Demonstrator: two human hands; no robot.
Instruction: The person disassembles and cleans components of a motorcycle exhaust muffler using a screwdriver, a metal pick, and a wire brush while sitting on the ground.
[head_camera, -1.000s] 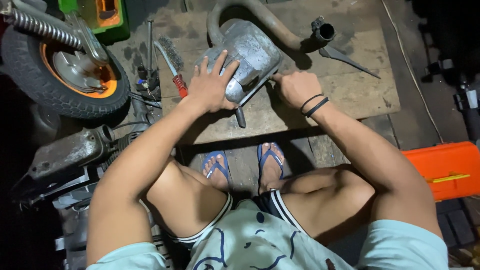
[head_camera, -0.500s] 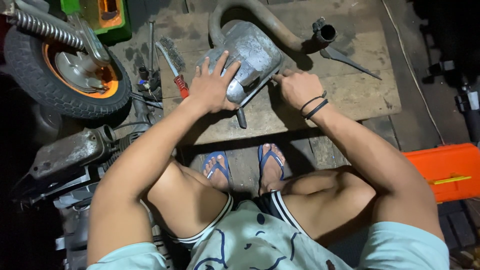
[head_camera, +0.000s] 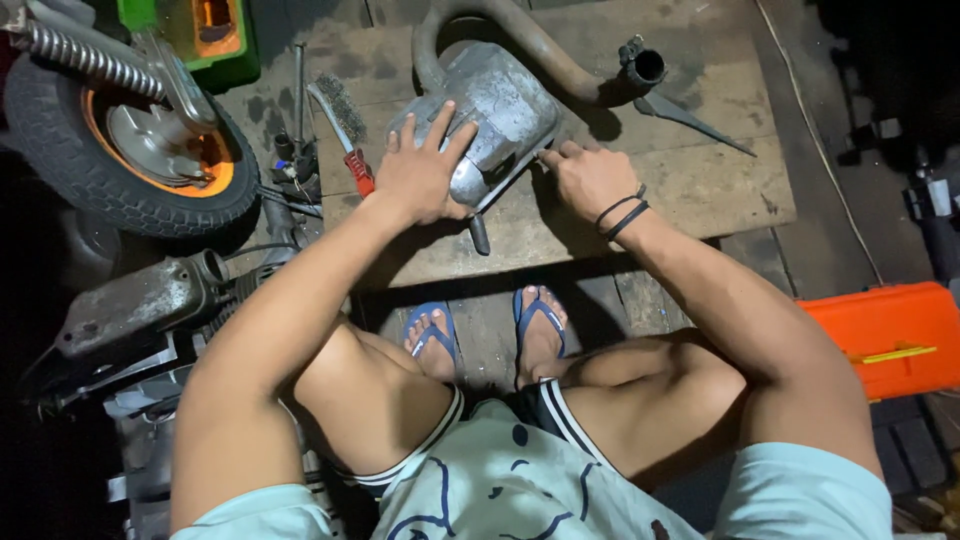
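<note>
Barely anything moved in the last second: left hand still spread flat on the grey metal exhaust box, right hand still pinching its right edge, box resting on the wooden board.

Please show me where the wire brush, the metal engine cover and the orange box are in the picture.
wire brush (head_camera: 341, 112): head view, on its bristle part.
metal engine cover (head_camera: 505, 100): head view, on its grey top surface.
orange box (head_camera: 885, 335): head view, on its lid.

muffler: dull grey metal, scuffed | board: rough stained wood | toolbox: glossy orange plastic
</note>
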